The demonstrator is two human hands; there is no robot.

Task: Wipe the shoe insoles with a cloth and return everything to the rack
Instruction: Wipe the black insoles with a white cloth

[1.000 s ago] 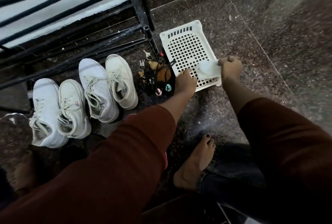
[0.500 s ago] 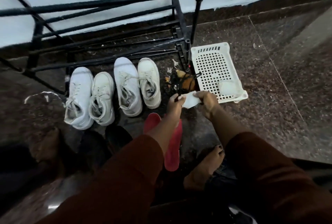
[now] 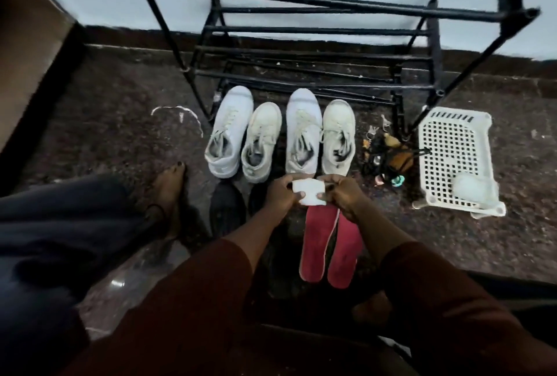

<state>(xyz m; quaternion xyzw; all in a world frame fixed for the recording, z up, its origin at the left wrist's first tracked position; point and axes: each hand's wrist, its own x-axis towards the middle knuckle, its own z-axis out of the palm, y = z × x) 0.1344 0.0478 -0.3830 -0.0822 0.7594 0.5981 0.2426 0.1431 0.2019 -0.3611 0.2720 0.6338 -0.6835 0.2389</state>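
Observation:
A small white cloth [image 3: 309, 193] is held between both hands just above the floor. My left hand [image 3: 281, 194] pinches its left edge and my right hand [image 3: 342, 194] pinches its right edge. Two red insoles [image 3: 330, 250] lie side by side on the floor right below the hands. Several white sneakers [image 3: 280, 134] stand in a row in front of the black metal rack [image 3: 316, 31], whose shelves hold nothing. A dark shoe [image 3: 226, 209] lies left of my left hand.
A white perforated basket [image 3: 452, 137] sits on the floor at the right with a pale wad [image 3: 473, 190] in its near corner. Keys and dark odds and ends [image 3: 387, 155] lie between basket and sneakers. My bare foot [image 3: 168, 191] rests at the left.
My hands came away from the basket with the cloth and now hold it over the red insoles. The view swung left, showing the whole rack.

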